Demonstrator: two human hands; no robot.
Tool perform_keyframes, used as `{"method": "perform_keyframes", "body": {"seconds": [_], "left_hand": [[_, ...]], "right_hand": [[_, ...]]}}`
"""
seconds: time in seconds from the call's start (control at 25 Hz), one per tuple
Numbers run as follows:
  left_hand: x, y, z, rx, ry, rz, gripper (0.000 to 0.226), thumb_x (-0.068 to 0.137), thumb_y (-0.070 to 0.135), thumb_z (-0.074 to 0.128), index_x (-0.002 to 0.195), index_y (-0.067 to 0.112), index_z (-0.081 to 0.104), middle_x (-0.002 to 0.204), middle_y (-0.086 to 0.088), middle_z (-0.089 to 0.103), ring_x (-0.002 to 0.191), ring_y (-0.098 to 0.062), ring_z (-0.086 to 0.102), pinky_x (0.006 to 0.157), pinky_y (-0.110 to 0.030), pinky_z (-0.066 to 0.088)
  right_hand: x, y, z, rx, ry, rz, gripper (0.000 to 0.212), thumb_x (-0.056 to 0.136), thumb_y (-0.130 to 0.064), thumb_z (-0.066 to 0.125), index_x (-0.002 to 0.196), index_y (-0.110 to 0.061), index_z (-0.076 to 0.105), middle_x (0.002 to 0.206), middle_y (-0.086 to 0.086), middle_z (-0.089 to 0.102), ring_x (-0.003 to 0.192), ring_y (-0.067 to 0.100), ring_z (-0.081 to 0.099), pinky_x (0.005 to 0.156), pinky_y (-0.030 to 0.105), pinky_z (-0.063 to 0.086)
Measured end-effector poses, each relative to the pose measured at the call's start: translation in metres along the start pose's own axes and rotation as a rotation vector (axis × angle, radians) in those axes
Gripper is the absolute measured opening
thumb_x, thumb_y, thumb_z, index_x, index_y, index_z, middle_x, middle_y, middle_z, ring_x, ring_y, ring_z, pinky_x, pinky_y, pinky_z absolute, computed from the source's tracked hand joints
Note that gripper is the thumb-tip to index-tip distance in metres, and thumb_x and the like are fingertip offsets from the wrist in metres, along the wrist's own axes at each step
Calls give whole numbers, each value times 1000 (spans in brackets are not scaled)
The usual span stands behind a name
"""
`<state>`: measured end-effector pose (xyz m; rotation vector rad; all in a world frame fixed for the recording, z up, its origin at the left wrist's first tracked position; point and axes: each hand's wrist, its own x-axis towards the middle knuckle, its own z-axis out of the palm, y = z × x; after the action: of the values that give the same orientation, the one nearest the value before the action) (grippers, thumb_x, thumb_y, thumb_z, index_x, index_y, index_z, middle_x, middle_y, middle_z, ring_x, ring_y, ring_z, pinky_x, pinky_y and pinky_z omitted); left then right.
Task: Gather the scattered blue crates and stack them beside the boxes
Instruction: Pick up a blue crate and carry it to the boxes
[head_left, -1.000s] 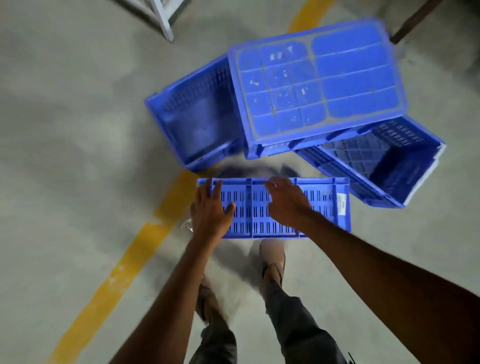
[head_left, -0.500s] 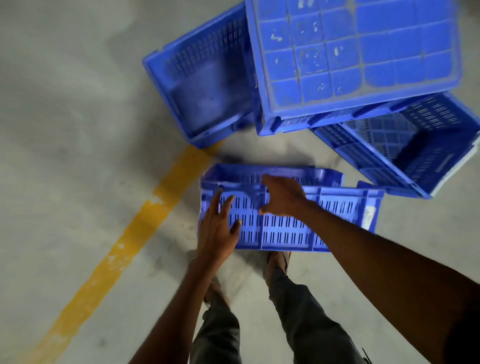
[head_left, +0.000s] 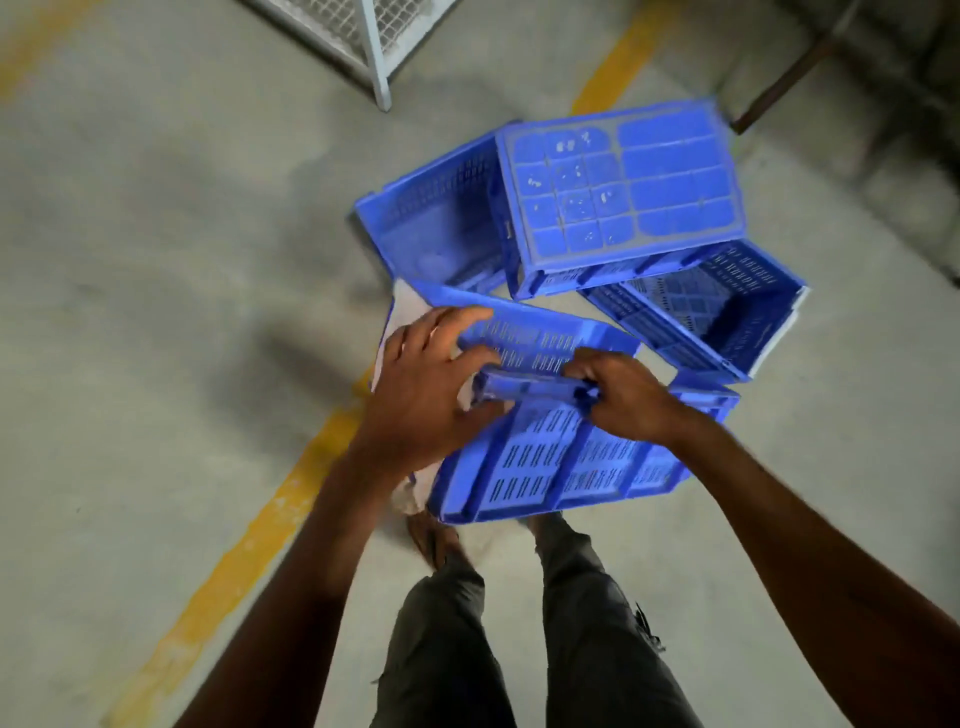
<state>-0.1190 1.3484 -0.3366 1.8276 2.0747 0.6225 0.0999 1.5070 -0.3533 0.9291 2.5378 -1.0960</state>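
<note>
A blue slotted crate (head_left: 550, 462) is tilted up off the concrete floor in front of my legs. My right hand (head_left: 621, 397) is shut on its near rim. My left hand (head_left: 434, 384) lies on the rim's left end, fingers spread over the edge and into the crate. Behind it lie three more blue crates: one upside down (head_left: 623, 192) resting across the other two, one on its side at the left (head_left: 431, 228), one on its side at the right (head_left: 722, 312). No boxes are in view.
A yellow floor line (head_left: 244, 551) runs diagonally under the crates toward the back (head_left: 613, 67). A white mesh cage frame (head_left: 374, 47) stands at the top. A dark slanted bar (head_left: 779, 83) is at the top right. My shoes and trouser legs (head_left: 519, 623) are below the crate.
The near crate has been lifted and tipped from lying on the floor. My right hand closed on its rim and my left hand moved up onto the rim's left end. The view pulled back.
</note>
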Motion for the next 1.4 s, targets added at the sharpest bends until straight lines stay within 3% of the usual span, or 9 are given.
{"method": "perform_keyframes", "body": {"seconds": [0.2, 0.32, 0.44, 0.56, 0.68, 0.8, 1.08, 1.24, 1.4], "left_hand": [[-58, 28, -127, 48, -19, -3, 38, 78, 54, 71, 99, 24, 67, 99, 8, 69, 97, -20, 64, 90, -37, 50], [-124, 39, -187, -350, 80, -197, 42, 73, 57, 79, 102, 30, 64, 105, 21, 64, 99, -11, 62, 83, -23, 52], [-191, 59, -238, -591, 172, -397, 51, 71, 14, 88, 113, 26, 63, 112, 21, 67, 104, -7, 65, 83, -16, 56], [-266, 89, -282, -250, 183, -483, 55, 73, -3, 87, 109, 33, 64, 111, 14, 68, 104, -5, 65, 90, -30, 54], [-317, 139, -292, 323, 20, -594, 53, 60, 45, 79, 111, 42, 65, 115, 15, 68, 121, -16, 59, 106, -44, 38], [-354, 193, -238, 365, 4, -695, 71, 66, 53, 79, 131, 33, 61, 126, 11, 67, 122, -20, 60, 108, -41, 35], [-503, 225, -237, 559, 221, -917, 57, 74, 46, 81, 121, 24, 58, 114, -1, 67, 113, -28, 59, 86, -39, 43], [-651, 233, -256, 379, 432, -986, 38, 85, 40, 78, 117, 23, 67, 107, -5, 70, 107, -29, 62, 79, -33, 40], [-830, 256, -259, 187, 651, -1208, 46, 74, 62, 72, 110, 34, 70, 102, -3, 74, 99, -28, 68, 87, -37, 52]], "right_hand": [[-41, -126, -39, -4, 11, -168, 12, 79, -3, 75, 81, -7, 64, 80, 9, 56, 75, 26, 55, 66, 41, 43], [-73, -178, -47, 72, -1, -248, 31, 74, -23, 85, 100, -21, 69, 91, -5, 66, 84, 13, 62, 74, 30, 49], [-104, -167, -52, -116, -234, -204, 43, 65, -45, 89, 94, -26, 65, 78, -12, 66, 73, 2, 61, 68, 30, 49], [-123, -170, -30, -104, -166, -240, 34, 69, -44, 86, 79, -17, 69, 61, -5, 63, 64, 6, 63, 62, 31, 49], [-145, -226, 11, -156, -79, -429, 29, 72, -44, 83, 88, -22, 70, 76, -6, 68, 84, 16, 67, 67, 30, 44], [-176, -297, 46, -279, -94, -651, 47, 74, -50, 75, 111, -22, 71, 116, 4, 71, 114, 27, 62, 86, 35, 47], [-256, -425, 119, -332, -156, -902, 61, 76, -64, 75, 125, -29, 65, 126, -5, 68, 119, 19, 61, 90, 31, 45], [-295, -481, 161, -567, -156, -1011, 81, 63, -90, 61, 122, -35, 63, 114, -1, 71, 109, 24, 65, 87, 32, 46], [-351, -560, 232, -415, -308, -1008, 63, 62, -83, 70, 69, -21, 64, 61, 2, 64, 64, 19, 65, 61, 34, 48]]}}
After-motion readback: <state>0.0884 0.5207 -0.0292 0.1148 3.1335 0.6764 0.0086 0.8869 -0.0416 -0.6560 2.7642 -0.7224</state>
